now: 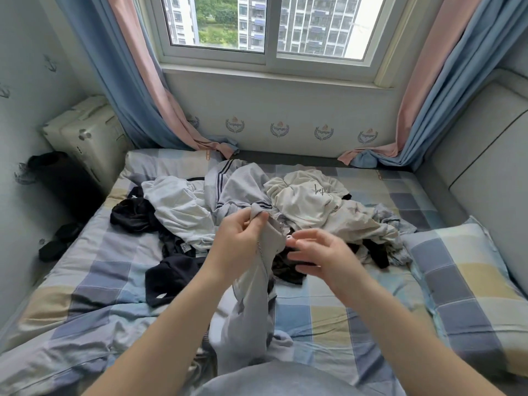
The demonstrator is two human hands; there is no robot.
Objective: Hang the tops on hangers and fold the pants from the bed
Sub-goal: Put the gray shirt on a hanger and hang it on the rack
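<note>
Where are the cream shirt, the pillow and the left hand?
cream shirt (303, 205), head view, front below the writing.
pillow (468, 270), head view, checked top.
left hand (238, 238), head view, back of hand.

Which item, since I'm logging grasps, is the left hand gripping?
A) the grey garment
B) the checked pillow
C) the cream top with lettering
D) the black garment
A: the left hand has its fingers curled round the top edge of the grey garment, which hangs down below it.

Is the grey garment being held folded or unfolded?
Unfolded. The grey garment hangs bunched and loose from the left hand, which grips its top edge; the right hand is beside it.
</note>
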